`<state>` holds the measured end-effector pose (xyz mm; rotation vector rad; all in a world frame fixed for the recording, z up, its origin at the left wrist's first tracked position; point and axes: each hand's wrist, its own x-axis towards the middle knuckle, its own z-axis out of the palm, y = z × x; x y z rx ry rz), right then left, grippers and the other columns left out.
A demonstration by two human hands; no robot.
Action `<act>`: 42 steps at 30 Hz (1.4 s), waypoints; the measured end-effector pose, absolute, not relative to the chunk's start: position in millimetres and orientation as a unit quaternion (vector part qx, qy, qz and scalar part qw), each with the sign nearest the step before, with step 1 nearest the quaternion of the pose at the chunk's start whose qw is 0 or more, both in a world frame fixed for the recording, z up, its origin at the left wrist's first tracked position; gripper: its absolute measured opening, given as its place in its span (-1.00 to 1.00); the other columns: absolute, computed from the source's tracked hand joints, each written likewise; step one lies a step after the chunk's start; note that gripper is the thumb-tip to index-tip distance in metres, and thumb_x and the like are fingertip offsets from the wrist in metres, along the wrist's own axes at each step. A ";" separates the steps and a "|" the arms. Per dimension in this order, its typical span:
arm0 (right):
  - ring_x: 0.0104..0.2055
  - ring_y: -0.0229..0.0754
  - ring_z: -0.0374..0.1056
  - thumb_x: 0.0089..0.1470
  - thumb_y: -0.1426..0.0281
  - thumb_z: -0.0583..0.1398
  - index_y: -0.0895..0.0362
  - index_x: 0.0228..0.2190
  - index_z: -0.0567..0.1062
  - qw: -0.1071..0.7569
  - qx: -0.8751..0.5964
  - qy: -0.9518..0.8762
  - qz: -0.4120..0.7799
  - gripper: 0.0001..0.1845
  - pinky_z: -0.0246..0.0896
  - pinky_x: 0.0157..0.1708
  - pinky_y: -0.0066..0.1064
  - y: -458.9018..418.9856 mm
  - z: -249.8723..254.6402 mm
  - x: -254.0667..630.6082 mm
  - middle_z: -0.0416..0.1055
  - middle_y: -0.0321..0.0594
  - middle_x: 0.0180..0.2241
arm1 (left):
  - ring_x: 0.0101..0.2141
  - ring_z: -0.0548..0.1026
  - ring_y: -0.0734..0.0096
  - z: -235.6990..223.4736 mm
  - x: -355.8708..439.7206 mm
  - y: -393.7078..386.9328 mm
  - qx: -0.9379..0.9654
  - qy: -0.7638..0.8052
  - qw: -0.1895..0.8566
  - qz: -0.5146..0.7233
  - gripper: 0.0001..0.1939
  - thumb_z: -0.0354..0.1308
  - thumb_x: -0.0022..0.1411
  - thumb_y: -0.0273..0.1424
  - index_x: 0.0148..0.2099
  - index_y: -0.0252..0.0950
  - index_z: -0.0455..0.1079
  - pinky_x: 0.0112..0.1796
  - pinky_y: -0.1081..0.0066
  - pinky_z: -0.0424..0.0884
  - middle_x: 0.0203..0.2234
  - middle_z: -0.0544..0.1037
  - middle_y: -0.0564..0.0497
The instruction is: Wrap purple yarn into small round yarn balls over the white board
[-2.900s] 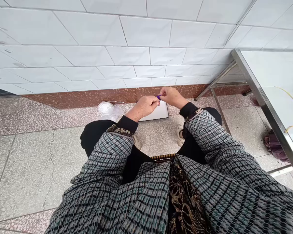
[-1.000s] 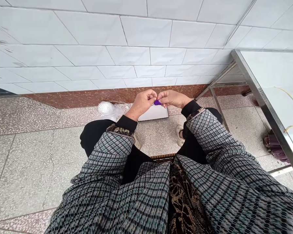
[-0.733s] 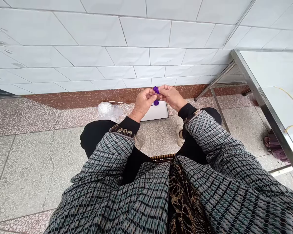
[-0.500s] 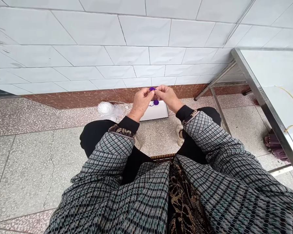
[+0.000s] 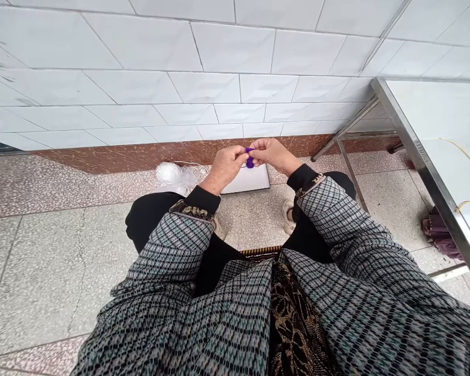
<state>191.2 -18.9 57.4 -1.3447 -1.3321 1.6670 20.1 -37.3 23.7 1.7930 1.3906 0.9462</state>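
Between my two hands is a small piece of purple yarn work [image 5: 248,151], partly hidden by the fingers. My left hand [image 5: 227,163] pinches its left side with thumb and forefinger. On the other side, my right hand [image 5: 273,155] grips it, thumb and fingers pressed together. Just below the fingertips shows a small purple yarn ball [image 5: 249,163], seen over a white box lid or tray [image 5: 246,180] on the floor. The fingers hide any fine detail of the yarn work.
A ball of white yarn [image 5: 169,173] with clear plastic lies on the floor to the left. The tiled wall [image 5: 203,89] stands ahead. At right is a metal-framed table [image 5: 419,146] with a yellow cord [image 5: 464,156]; a dark purple cloth-like thing [image 5: 441,235] lies beneath.
Both hands have lowered slightly, and the right has turned and shifted a little right. The purple piece has come down with them, nearer in view to the yarn ball.
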 end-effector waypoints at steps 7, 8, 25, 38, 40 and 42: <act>-0.63 -0.41 0.27 0.34 0.58 0.25 0.15 -0.47 0.41 0.395 -0.530 -0.440 0.608 -0.68 0.31 -0.53 -0.61 -12.5 57.7 194.3 0.36 -0.41 -0.66 | -0.24 0.55 0.18 17.1 25.9 -42.9 0.769 0.514 0.257 0.281 -0.81 0.11 0.35 -0.41 -0.28 -0.25 0.54 -0.14 0.29 0.42 -0.32 0.62 -0.08; -0.65 -0.41 0.25 0.32 0.61 0.25 0.15 -0.49 0.40 0.383 -0.547 -0.454 0.590 -0.66 0.28 -0.57 -0.61 -11.5 55.8 194.2 0.35 -0.41 -0.68 | -0.23 0.55 0.16 16.2 26.6 -44.0 0.793 0.500 0.240 0.254 -0.81 0.11 0.35 -0.41 -0.29 -0.25 0.53 -0.13 0.27 0.42 -0.32 0.61 -0.09; -0.57 -0.40 0.31 0.22 0.54 0.38 0.15 -0.45 0.41 0.332 -0.447 -0.484 0.675 -0.72 0.35 -0.47 -0.60 -14.0 57.4 207.5 0.40 -0.40 -0.59 | -0.39 0.45 0.34 14.7 22.1 -36.6 0.747 0.492 0.329 0.302 -0.79 0.12 0.33 -0.43 -0.36 -0.31 0.50 -0.27 0.36 0.34 -0.46 0.56 0.01; -0.57 -0.41 0.26 0.04 0.76 0.28 0.20 -0.44 0.52 0.140 -0.466 -0.690 0.536 -0.76 0.20 -0.53 -0.55 -15.1 51.5 208.9 0.41 -0.41 -0.56 | -0.25 0.53 0.23 22.2 9.2 -34.6 0.799 0.459 0.237 0.307 -0.79 0.08 0.31 -0.43 -0.30 -0.29 0.53 -0.10 0.26 0.43 -0.32 0.60 -0.09; -0.56 -0.41 0.27 0.08 0.73 0.29 0.20 -0.43 0.55 0.137 -0.435 -0.662 0.595 -0.79 0.25 -0.51 -0.55 -16.9 56.2 210.7 0.42 -0.39 -0.55 | -0.23 0.53 0.23 20.6 7.8 -32.0 0.791 0.472 0.241 0.306 -0.80 0.08 0.30 -0.43 -0.31 -0.29 0.53 -0.08 0.26 0.43 -0.32 0.61 -0.08; -0.56 -0.41 0.26 0.12 0.67 0.32 0.20 -0.39 0.54 0.174 -0.419 -0.619 0.641 -0.84 0.28 -0.49 -0.55 -16.9 59.6 212.3 0.43 -0.38 -0.53 | -0.25 0.52 0.25 19.1 9.2 -30.5 0.779 0.481 0.257 0.310 -0.81 0.09 0.30 -0.42 -0.32 -0.30 0.51 -0.10 0.28 0.42 -0.34 0.61 -0.06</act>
